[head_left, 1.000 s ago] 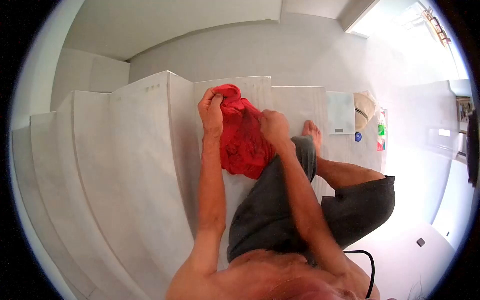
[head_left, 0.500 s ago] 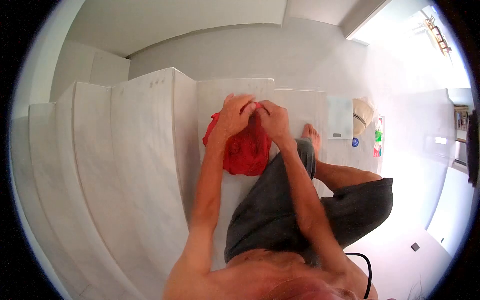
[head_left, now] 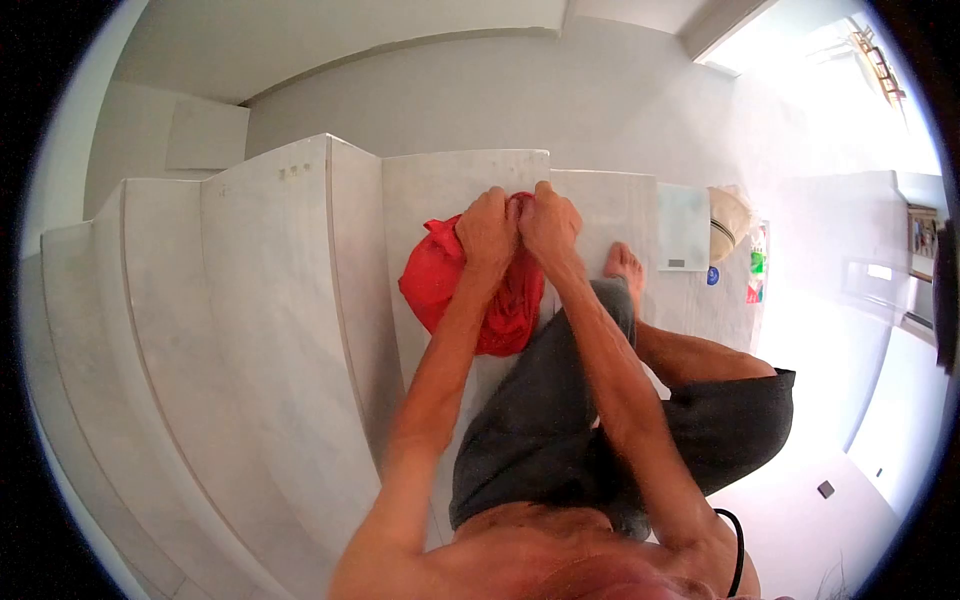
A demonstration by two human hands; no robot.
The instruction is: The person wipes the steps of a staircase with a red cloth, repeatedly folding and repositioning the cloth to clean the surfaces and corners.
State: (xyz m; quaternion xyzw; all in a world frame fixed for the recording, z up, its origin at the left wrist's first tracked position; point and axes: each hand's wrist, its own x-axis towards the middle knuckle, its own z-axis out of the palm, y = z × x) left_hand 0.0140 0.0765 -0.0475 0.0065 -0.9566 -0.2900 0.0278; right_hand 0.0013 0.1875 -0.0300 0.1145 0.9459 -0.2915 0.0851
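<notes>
The fingers of the left hand and of the right hand are curled shut. Each hand pinches a gathered edge of the red cloth. The two hands meet knuckle to knuckle at the top of the cloth. The rest of the cloth lies bunched below and to the left of the hands, on a pale marble step, touching the knee of the grey shorts.

Step in hand, as judged: two edges of the cloth are brought together, as for a fold or a gather. The next move calls for an even pinch on both edges and a bare stretch of step to lay the cloth flat.

Hidden or unclear:
- The held edges sit inside the fists, and the kind of garment cannot be told.
- Beyond the bare foot, a pale flat panel and a round woven item are washed out by glare.
</notes>
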